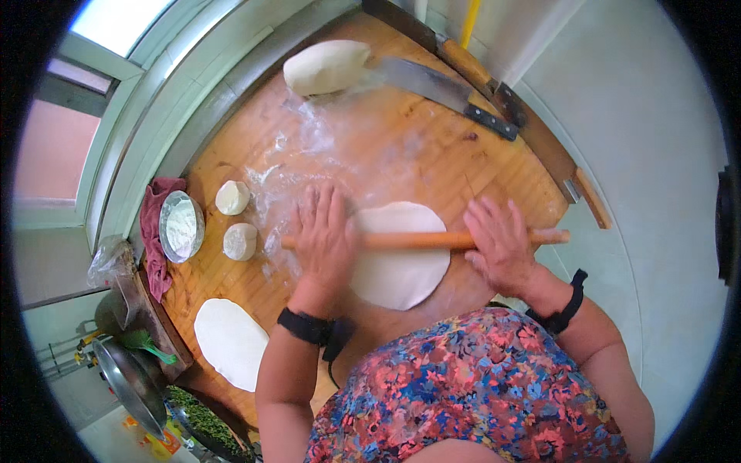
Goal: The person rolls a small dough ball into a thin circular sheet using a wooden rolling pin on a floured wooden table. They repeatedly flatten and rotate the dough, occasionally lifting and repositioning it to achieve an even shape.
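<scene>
A wooden rolling pin lies across a flat oval sheet of dough on a floured wooden board. My left hand rests over the pin near its left end, fingers stretched forward and slightly blurred. Toward the other end, my right hand bears on the pin with its fingers spread past it. Both palms hold the pin from above. Two small round dough pieces sit left of my left hand. A second flat dough sheet lies near my left forearm, which covers its right edge.
A large dough lump and a cleaver lie at the back of the board. On the left are a bowl of flour, a dark red cloth, a metal pan and chopped greens. A wall stands along the right.
</scene>
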The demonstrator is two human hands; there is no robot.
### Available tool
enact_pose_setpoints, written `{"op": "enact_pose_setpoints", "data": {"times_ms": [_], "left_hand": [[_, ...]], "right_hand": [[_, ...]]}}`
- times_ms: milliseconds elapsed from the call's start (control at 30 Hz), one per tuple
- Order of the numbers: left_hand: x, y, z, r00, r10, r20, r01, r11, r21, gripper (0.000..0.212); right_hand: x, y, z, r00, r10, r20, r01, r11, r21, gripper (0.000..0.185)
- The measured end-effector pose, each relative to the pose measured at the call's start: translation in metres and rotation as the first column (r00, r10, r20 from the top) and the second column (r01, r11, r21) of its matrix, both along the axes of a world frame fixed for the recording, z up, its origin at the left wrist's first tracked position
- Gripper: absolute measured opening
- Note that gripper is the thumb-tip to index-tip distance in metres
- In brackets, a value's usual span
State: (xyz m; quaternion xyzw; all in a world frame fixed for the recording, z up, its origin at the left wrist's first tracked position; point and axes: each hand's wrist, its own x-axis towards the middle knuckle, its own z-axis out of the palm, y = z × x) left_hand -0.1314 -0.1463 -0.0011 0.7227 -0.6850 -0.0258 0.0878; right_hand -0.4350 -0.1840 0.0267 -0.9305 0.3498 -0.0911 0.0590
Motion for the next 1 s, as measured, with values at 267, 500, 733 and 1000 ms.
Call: {"op": "enact_pose_setpoints", "data": {"times_ms": [267, 500, 733, 1000], "left_hand": [[0.034, -0.103, -0.037, 0.996, -0.048, -0.073, 0.019, 0.933, -0.359, 0.045], [0.012, 0.014, -0.027, 0.984, -0.076, -0.164, 0.029, 0.962, -0.273, 0.038], [-0.006, 0.074, -0.023, 0.918, 0.142, -0.369, -0.249, 0.933, -0.259, 0.045], [-0.027, 0.079, -0.047, 0.997, 0.01, 0.077, 0.01, 0.968, -0.252, 0.043]], "right_hand": [[0.022, -0.094, -0.029, 0.978, -0.149, 0.147, 0.16, 0.985, -0.061, 0.053], [-0.007, 0.012, -0.032, 0.99, 0.012, 0.138, -0.015, 1.0, 0.025, 0.058], [-0.002, -0.038, -0.041, 0.952, 0.086, 0.293, -0.104, 0.993, 0.048, 0.032], [0.014, -0.048, -0.036, 0.864, -0.237, 0.444, -0.19, 0.662, 0.725, 0.021]]}}
